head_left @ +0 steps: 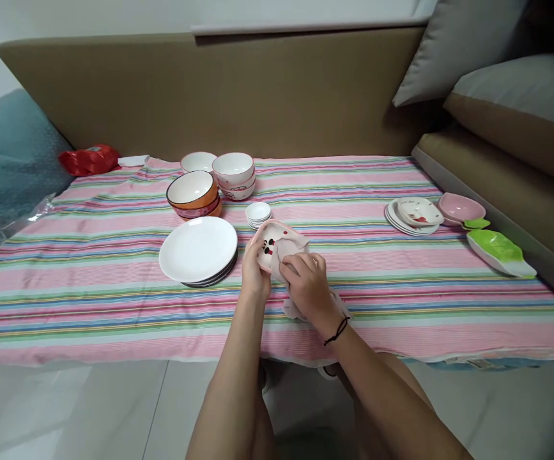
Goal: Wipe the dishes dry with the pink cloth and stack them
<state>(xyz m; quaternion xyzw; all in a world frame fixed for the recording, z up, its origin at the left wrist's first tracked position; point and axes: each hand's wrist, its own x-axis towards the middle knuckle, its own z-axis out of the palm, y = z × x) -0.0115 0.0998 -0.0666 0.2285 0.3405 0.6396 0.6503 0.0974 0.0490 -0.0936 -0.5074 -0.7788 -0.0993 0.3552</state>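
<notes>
My left hand (254, 268) grips the left rim of a small pink-edged dish (263, 255) with a cartoon face on its inside, tilted toward me. Bunched in my right hand (307, 281) is a pale pinkish cloth (284, 248), pressed against the inside of the dish. More of the cloth hangs below that wrist, which wears a black band. Just beyond the dish is a stack of small white saucers (258, 211). Left of my left hand lies a stack of large plates (199, 250), the top one white.
Orange and red bowls (191, 191) and white patterned bowls (233, 169) are stacked at the back left. To the right are small plates with a square dish (419, 212), a pink bowl (461, 207) and a green leaf-shaped dish (500, 252). A striped cloth (114, 275) covers the seat; cushions (521, 96) flank it.
</notes>
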